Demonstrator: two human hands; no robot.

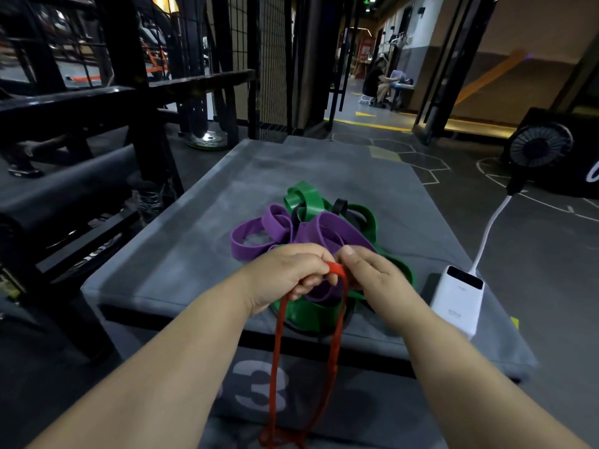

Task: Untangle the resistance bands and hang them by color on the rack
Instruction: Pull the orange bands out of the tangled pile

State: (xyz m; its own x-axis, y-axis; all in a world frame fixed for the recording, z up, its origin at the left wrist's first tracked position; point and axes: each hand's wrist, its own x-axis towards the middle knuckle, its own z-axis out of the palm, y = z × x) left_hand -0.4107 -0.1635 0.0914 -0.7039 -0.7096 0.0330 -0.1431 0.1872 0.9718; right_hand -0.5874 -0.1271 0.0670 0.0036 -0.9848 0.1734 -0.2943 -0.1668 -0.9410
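Our left hand [285,277] and right hand [372,273] meet close together above the near edge of the surface [181,260]. Both are clamped on the top of the red band [337,269]: the left fingers curl round one side of its loop and the right thumb and fingers pinch the other. From our grip the red band hangs down in two strands past the front of the surface and bunches at the bottom of the view. Just behind our hands the tangle lies on the surface, with purple bands [324,231], green bands [304,199] and a black band [340,205] looped through each other. To the right a white power bank [457,303] rests at the surface edge, and its cable [489,228] runs up to a fan [539,144]. A black frame [129,92] stands to the left.
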